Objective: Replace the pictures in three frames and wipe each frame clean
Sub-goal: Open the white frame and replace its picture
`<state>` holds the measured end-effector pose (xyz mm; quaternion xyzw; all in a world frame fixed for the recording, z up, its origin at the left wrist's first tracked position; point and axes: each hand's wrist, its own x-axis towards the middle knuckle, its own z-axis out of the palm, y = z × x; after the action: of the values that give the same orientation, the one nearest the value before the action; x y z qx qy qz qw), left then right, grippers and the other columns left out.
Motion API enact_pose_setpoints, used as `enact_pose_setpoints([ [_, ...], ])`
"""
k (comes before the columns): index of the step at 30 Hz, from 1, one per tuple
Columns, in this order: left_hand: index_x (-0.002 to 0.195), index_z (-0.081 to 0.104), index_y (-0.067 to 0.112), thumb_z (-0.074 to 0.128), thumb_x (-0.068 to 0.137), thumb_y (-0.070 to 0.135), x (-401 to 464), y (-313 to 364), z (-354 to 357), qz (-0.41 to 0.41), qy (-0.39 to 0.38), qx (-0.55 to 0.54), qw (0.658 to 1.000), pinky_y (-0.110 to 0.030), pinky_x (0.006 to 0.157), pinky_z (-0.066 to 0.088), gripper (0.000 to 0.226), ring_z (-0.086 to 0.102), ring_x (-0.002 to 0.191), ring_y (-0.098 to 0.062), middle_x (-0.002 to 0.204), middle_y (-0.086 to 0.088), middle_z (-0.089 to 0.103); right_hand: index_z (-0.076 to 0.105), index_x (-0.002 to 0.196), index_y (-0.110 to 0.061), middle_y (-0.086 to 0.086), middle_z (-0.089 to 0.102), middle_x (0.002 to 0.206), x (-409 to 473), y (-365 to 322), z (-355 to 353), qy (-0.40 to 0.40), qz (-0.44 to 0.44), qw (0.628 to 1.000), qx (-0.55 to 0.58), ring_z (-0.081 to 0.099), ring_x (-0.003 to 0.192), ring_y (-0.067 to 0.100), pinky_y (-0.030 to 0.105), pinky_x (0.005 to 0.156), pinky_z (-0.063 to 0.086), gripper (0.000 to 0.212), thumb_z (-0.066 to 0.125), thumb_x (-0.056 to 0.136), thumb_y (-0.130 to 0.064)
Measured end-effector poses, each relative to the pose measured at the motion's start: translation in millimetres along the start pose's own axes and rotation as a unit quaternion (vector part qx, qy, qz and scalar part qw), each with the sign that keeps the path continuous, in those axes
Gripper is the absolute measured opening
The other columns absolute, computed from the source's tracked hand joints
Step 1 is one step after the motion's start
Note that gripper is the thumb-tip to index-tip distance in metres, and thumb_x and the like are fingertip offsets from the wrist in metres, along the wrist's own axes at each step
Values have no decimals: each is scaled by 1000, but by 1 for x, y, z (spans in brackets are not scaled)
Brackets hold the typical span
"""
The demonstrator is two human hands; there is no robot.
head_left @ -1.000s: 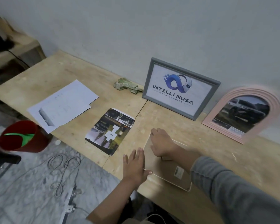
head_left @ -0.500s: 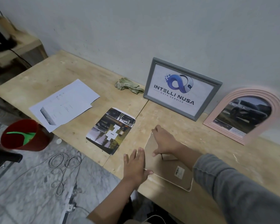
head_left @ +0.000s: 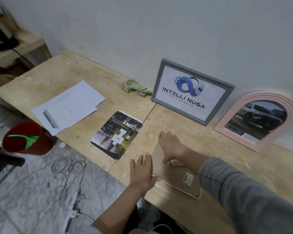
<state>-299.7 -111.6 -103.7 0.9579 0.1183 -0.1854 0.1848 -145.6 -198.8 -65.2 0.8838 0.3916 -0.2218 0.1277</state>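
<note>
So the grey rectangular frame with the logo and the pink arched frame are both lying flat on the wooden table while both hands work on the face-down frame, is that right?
Not quite. The head view shows the grey rectangular frame and the pink arched frame standing propped against the wall, not lying flat. Both hands, left and right, are indeed on the face-down frame on the wooden table.

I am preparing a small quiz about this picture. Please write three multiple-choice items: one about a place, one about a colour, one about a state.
1. Where does the cloth lie?
A. left of the grey frame
B. on the floor
C. in the red cup

2. What colour is the arched frame?
A. black
B. pink
C. green

3. How does the frame under the hands lie?
A. leaning on the wall
B. hanging
C. flat, back side up

Key: 1 A, it sits beside that frame by the wall; 2 B, its ribbed border is pink; 3 C, brown backing and label show.
</note>
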Motion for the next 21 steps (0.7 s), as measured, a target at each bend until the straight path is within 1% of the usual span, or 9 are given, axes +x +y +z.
enact_pose_setpoints([
  [3,153,-2,13,50,86,61,0,2,0,0,-2,21,1000,-52,113,-13,97,-4,148,-25,162,-2,3,45,121,-8,6,38,122,2,-6,-5,0,20,1000,-4,38,110,26,41,85,48,106,88,38,-57],
  [5,153,-2,12,48,87,60,0,3,-2,0,-3,33,999,-52,113,-15,95,-4,148,-25,162,-3,1,43,122,-7,6,36,123,5,-9,-9,-7,31,999,17,38,110,27,37,80,50,106,91,39,-50],
  [6,152,-2,12,47,88,59,-1,3,-3,2,-4,37,999,-52,112,-16,94,-5,148,-25,162,-3,0,42,123,-6,6,36,123,7,-9,-11,-14,36,999,25,38,110,27,34,76,48,105,92,40,-48],
  [8,152,-3,11,45,89,59,-3,4,-3,3,-7,45,999,-53,111,-17,93,-5,148,-26,162,-4,-2,42,123,-5,5,36,124,12,-8,-15,-30,42,998,38,39,111,27,34,72,43,103,93,43,-45],
  [9,152,-3,11,44,90,59,-4,5,-3,3,-7,48,999,-54,111,-17,92,-6,148,-27,161,-5,-2,42,124,-5,5,36,124,14,-7,-17,-38,43,997,44,39,112,27,35,73,43,103,93,43,-44],
  [13,152,-5,9,40,91,60,-6,7,-2,-1,-7,51,999,-58,110,-16,91,-5,148,-28,161,-5,-4,44,123,-5,7,39,125,24,-4,-24,-67,38,995,57,42,113,28,39,86,47,99,91,47,-45],
  [18,151,-5,7,42,91,59,-5,9,-1,-12,-9,37,999,-60,109,-15,92,-5,148,-28,161,-7,-4,45,123,-8,7,42,125,30,-4,-28,-79,35,994,69,45,114,30,38,87,45,95,90,49,-48],
  [21,151,-2,7,49,87,60,-3,10,-1,-22,-3,-2,1000,-59,109,-15,97,-3,148,-28,161,-7,3,44,123,-7,8,44,124,27,-4,-29,-70,26,994,79,46,113,30,37,89,43,95,89,51,-49],
])
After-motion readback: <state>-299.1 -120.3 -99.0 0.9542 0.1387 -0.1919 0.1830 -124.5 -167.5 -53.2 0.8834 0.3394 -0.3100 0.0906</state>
